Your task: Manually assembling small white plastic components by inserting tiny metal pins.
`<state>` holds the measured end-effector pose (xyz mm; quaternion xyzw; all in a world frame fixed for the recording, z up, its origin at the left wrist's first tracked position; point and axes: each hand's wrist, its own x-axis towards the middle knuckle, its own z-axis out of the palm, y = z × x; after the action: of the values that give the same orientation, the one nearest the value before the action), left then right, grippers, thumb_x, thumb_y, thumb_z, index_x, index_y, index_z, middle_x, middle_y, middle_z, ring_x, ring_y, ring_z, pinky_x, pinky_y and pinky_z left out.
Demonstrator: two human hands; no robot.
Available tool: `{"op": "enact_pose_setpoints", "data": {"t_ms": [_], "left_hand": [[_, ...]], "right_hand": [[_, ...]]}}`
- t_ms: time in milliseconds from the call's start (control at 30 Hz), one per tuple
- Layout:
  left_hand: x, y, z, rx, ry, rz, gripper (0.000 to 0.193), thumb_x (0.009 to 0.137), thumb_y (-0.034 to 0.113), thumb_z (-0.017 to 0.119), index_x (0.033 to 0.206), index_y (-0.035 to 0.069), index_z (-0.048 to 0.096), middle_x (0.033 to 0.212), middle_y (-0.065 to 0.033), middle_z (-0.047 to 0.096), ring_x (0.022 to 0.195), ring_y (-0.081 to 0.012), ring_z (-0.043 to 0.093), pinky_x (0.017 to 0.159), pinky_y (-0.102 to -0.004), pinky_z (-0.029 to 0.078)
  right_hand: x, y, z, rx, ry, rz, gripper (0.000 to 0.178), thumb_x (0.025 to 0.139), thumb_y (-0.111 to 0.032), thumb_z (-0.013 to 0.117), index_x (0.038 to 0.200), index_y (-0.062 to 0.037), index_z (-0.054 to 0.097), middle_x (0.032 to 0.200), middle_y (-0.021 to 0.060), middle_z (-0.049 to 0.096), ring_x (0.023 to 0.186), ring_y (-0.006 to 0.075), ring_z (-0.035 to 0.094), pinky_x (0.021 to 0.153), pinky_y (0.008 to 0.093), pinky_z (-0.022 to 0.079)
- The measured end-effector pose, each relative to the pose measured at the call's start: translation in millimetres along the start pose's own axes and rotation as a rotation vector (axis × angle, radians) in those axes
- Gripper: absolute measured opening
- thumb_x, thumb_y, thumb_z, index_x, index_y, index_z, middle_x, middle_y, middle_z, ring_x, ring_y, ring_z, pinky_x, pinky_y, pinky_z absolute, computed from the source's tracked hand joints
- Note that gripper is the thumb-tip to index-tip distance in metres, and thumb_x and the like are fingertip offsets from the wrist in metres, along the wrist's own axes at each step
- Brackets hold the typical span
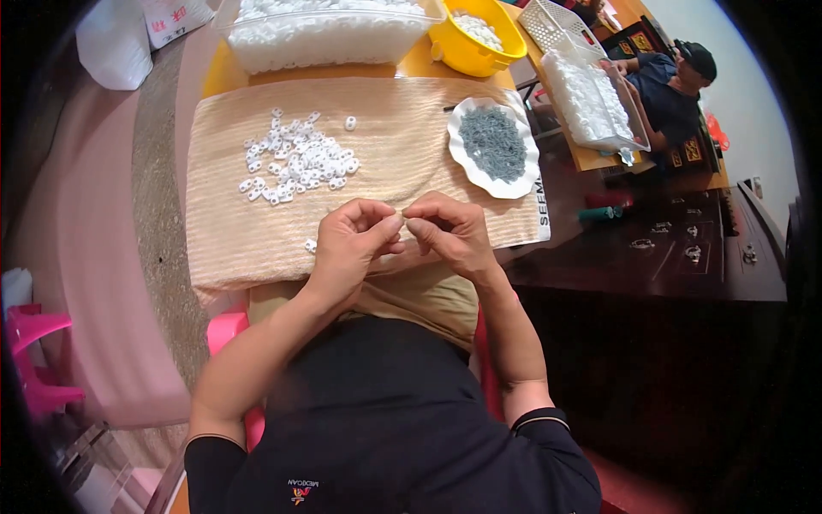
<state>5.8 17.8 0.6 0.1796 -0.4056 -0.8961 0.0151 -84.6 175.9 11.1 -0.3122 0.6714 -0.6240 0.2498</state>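
Note:
My left hand [353,248] and my right hand [455,238] meet over the near edge of a striped beige towel [402,163]. Thumb and forefinger of each are pinched together, tip to tip. Whatever lies between them is too small or hidden to make out. Beside my left hand rests one small white plastic piece [310,246]. Farther off on the left of the towel spreads a loose pile of similar white pieces [304,163] with dark holes, and a single piece [350,123] sits apart. A scalloped white plate [520,182] on the right holds many tiny grey parts [492,141].
At the back stand a clear bin [321,58] full of white pieces and a yellow basin [479,60]. To the right, a person [672,94] sits by another filled bin [591,103]. A dark panel-like surface [651,248] lies right; pink stools [43,360] stand left.

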Motion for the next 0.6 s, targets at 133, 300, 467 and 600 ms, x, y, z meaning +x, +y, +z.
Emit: {"op": "enact_pose_setpoints", "data": {"t_ms": [133,300,467,600], "left_hand": [[1,0,-2,0.002,-0.024,-0.007,0.009,0.089,0.006,0.065,0.095,0.001,0.061,0.081,-0.0038,0.064,0.068,-0.0093,0.062,0.065,-0.0217,0.055],[2,2,-3,-0.019,-0.02,-0.044,0.011,0.088,0.008,0.066,0.095,0.0,0.061,0.08,-0.0035,0.064,0.068,-0.0089,0.063,0.064,-0.0214,0.054],[3,1,-3,-0.078,-0.006,-0.097,0.016,0.089,0.008,0.066,0.101,-0.002,0.061,0.086,-0.006,0.066,0.073,-0.011,0.065,0.07,-0.0229,0.055],[4,1,-5,-0.113,-0.022,-0.115,0.02,0.089,0.006,0.065,0.106,-0.002,0.061,0.092,-0.0072,0.067,0.078,-0.012,0.065,0.072,-0.0226,0.055]], "right_hand": [[1,3,2,0.049,0.018,0.028,0.011,0.09,-0.001,0.061,0.099,0.0058,0.064,0.091,0.0079,0.061,0.063,0.0083,0.057,0.052,0.021,0.049],[3,6,5,0.052,0.016,0.027,0.01,0.091,-0.002,0.06,0.098,0.0058,0.063,0.089,0.007,0.061,0.063,0.0085,0.058,0.053,0.0213,0.049],[3,13,3,0.098,0.106,0.088,0.011,0.092,-0.006,0.06,0.098,0.003,0.061,0.077,0.0031,0.061,0.063,0.007,0.058,0.054,0.0209,0.049],[5,14,3,0.101,0.145,0.07,0.012,0.093,-0.008,0.06,0.097,0.003,0.061,0.077,0.0031,0.061,0.063,0.0075,0.058,0.056,0.0217,0.051]]}}
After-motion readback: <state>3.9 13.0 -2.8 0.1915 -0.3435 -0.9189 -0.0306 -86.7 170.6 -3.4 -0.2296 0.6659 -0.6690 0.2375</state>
